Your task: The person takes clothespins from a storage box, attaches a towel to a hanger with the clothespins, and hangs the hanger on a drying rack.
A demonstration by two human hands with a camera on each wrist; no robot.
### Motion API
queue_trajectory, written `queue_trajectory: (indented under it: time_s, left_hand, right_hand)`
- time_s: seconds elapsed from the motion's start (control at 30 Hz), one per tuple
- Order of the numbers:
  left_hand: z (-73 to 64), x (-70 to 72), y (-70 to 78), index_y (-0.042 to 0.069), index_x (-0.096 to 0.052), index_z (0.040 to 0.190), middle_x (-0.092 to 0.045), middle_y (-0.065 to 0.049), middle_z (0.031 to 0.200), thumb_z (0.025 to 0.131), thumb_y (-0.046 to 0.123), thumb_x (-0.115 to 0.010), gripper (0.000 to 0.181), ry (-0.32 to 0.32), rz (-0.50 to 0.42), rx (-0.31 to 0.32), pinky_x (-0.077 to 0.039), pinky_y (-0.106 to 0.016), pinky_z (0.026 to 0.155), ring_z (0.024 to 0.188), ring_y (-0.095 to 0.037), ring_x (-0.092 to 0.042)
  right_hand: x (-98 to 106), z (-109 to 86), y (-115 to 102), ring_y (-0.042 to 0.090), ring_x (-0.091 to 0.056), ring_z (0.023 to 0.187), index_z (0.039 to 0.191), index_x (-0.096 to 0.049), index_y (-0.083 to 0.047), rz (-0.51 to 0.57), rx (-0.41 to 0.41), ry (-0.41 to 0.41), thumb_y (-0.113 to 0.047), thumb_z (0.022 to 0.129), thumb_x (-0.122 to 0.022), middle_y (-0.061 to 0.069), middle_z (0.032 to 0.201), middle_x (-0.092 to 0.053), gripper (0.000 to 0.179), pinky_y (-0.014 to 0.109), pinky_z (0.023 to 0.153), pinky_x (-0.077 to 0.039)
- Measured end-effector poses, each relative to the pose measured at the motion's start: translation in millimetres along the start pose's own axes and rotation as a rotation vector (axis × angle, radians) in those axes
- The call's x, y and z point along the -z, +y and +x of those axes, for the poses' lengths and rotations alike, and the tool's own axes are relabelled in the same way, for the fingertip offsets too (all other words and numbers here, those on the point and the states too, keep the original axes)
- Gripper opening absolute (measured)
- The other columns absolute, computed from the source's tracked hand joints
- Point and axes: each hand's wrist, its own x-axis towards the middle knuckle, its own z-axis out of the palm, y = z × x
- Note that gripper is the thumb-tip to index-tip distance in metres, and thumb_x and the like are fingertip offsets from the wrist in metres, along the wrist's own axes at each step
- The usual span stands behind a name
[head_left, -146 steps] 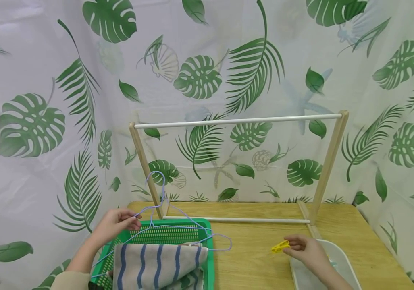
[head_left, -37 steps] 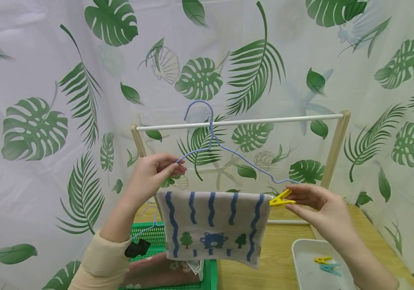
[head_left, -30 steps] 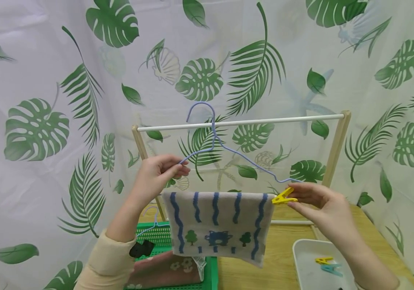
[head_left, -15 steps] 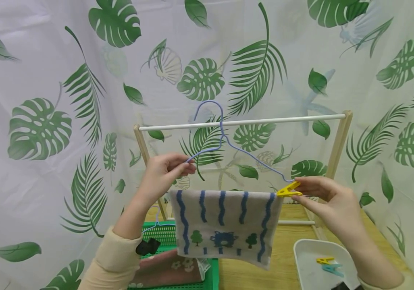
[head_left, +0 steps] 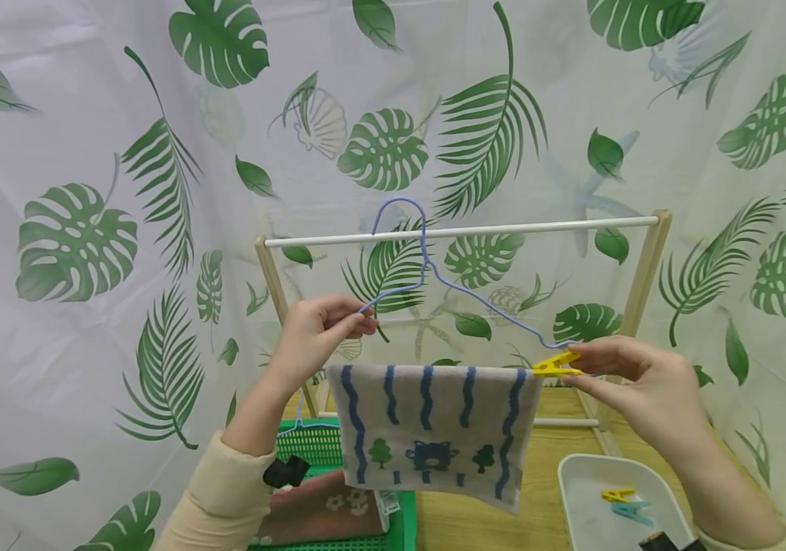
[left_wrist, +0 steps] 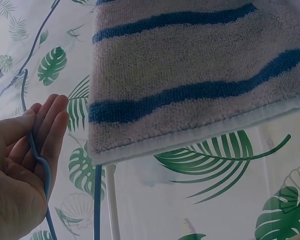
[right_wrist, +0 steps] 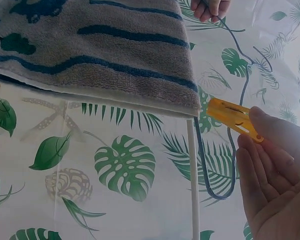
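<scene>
A lavender wire hanger (head_left: 485, 308) is raised in front of the rack, with a striped towel (head_left: 434, 428) folded over its lower bar. My left hand (head_left: 320, 337) pinches the hanger's left shoulder; in the left wrist view the wire runs between thumb and fingers. My right hand (head_left: 640, 379) pinches a yellow clothespin (head_left: 552, 366) beside the towel's upper right corner. From the right wrist, the clothespin (right_wrist: 232, 117) appears slightly apart from the towel edge (right_wrist: 194, 107). The hanger's right end passes close to the right fingers; whether they touch it I cannot tell.
A wooden rack with a white rod (head_left: 503, 229) stands on the table behind the hanger. At left, a green basket (head_left: 402, 528) holds a pink cloth (head_left: 324, 509) and another hanger (head_left: 299, 421). A white tray (head_left: 582, 497) at right holds a yellow clothespin (head_left: 617, 494) and a teal one (head_left: 632, 511).
The striped towel, earlier in the basket, now hangs on the raised hanger. Both hands have risen from table height. Over the last second, hands, hanger and towel have shifted slightly right.
</scene>
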Motion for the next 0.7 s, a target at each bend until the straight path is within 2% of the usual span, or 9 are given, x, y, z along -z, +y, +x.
queue_trajectory:
  time_s: [0.17, 0.37, 0.43, 0.6, 0.7]
  left_hand:
    - [-0.4, -1.6, -0.3, -0.008, -0.076, 0.109, -0.081, -0.023, 0.103, 0.104, 0.0, -0.064, 0.015, 0.01, -0.003, 0.001, -0.067, -0.028, 0.084, 0.095, -0.036, -0.081]
    - [-0.5, -2.3, -0.6, -0.005, -0.077, 0.11, -0.081, -0.022, 0.103, 0.104, 0.002, -0.065, 0.014, 0.009, 0.004, 0.009, -0.067, -0.027, 0.083, 0.095, -0.035, -0.081]
    - [-0.6, -2.6, -1.5, -0.006, -0.076, 0.11, -0.081, -0.022, 0.103, 0.105, 0.002, -0.065, 0.015, 0.004, 0.011, 0.014, -0.067, -0.027, 0.083, 0.095, -0.035, -0.081]
    - [-1.1, -3.4, -4.9, -0.006, -0.076, 0.112, -0.081, -0.022, 0.106, 0.106, 0.003, -0.064, 0.016, -0.01, 0.001, 0.032, -0.067, -0.027, 0.084, 0.097, -0.035, -0.081]
    - [-1.5, -3.2, -5.2, -0.006, -0.076, 0.113, -0.081, -0.022, 0.107, 0.106, 0.003, -0.063, 0.017, -0.014, -0.011, 0.033, -0.067, -0.028, 0.085, 0.098, -0.036, -0.08]
  right_hand:
    - [3.1, 0.5, 1.1, -0.013, -0.07, 0.073, 0.103, -0.082, 0.0, -0.067, -0.017, -0.009, 0.014, 0.071, -0.09, -0.038, 0.094, -0.07, 0.036, 0.007, 0.064, -0.056]
    - [4.3, 1.7, 0.7, -0.014, -0.069, 0.07, 0.1, -0.083, -0.002, -0.112, -0.025, -0.013, 0.012, 0.072, -0.09, -0.039, 0.092, -0.068, 0.033, 0.007, 0.064, -0.056]
    - [4.0, 1.7, 0.4, -0.014, -0.069, 0.069, 0.097, -0.083, -0.002, -0.116, -0.025, -0.014, 0.013, 0.071, -0.091, -0.03, 0.089, -0.074, 0.031, 0.007, 0.063, -0.056]
    - [1.6, 0.6, -1.2, -0.016, -0.068, 0.069, 0.089, -0.083, -0.004, -0.143, 0.02, -0.013, 0.014, 0.069, -0.092, 0.007, 0.086, -0.082, 0.028, 0.008, 0.06, -0.056]
    - [0.3, 0.5, -2.1, -0.019, -0.065, 0.071, 0.089, -0.084, -0.006, -0.169, 0.077, -0.009, 0.014, 0.067, -0.092, 0.012, 0.085, -0.081, 0.031, 0.006, 0.06, -0.055]
